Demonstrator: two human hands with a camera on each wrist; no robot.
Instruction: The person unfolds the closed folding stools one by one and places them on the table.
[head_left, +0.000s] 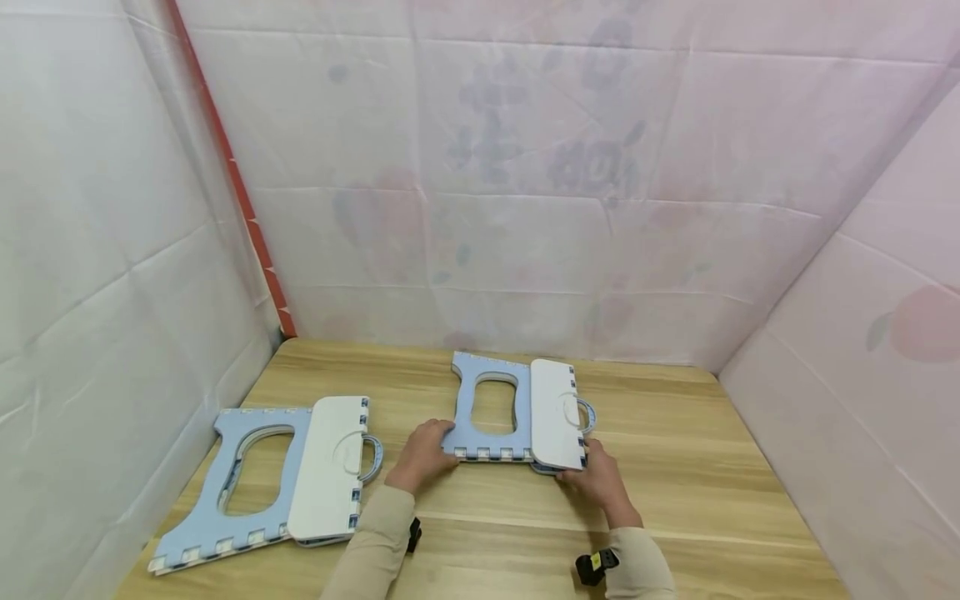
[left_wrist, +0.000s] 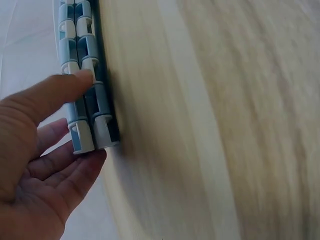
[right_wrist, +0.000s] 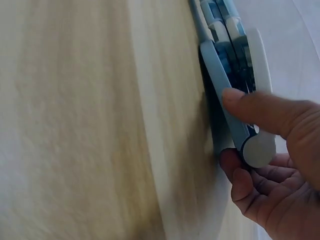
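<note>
Left hand and right hand pinch near corners of middle folding stool; it and left folding stool appear collapsed, neither set up yet.

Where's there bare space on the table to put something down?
The biggest bare patch of table is on the right, between the right grip and the right-hand sheet. A smaller one lies between the sleeves, in front of the held folded stool. Left is crowded: the other folded stool covers much there.

Wood-grain table, folded stool at left, second stool near back edge, apparently resting on it
</note>
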